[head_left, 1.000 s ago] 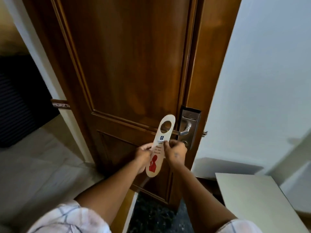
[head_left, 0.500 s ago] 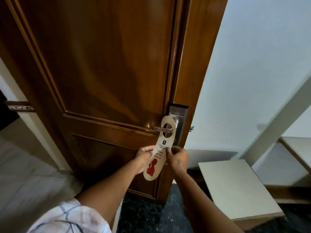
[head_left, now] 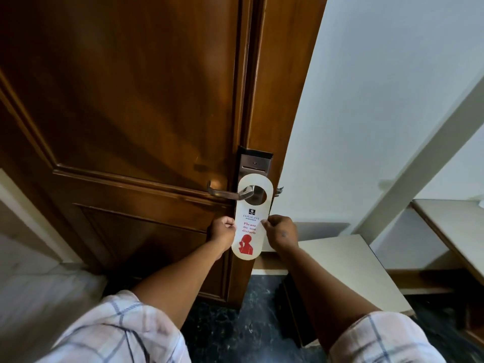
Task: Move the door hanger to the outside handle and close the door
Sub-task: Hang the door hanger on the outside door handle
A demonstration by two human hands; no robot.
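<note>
A white door hanger (head_left: 248,218) hangs on the metal lever handle (head_left: 230,193) of a brown wooden door (head_left: 125,100), the lever passing through the round hole at its top, so the card lies flat against the lock plate (head_left: 255,163) and covers the plate's lower part. Red words on it read "Please do not disturb" above a red figure; the small dark logo and lettering above that are too fine to read with certainty. The left hand (head_left: 222,230) pinches the card's left edge at mid-height, fingers curled in tight, and the right hand (head_left: 281,230) pinches the right edge at the same height, its fingers likewise closed on the card; the fingertips behind the card are hidden. A bit of metal (head_left: 279,191) pokes out past the door's edge at handle height, most of it concealed by the door. The door's top and left side run out of the picture, and whether its edge meets a frame cannot be told. To the right stands a pale wall (head_left: 379,100), crossed by a slanting white beam (head_left: 432,142), with cream-coloured steps (head_left: 340,263) below, partly cut off at the right. Checked sleeves (head_left: 117,334) fill the bottom corners, over a dark speckled floor (head_left: 235,331)
</note>
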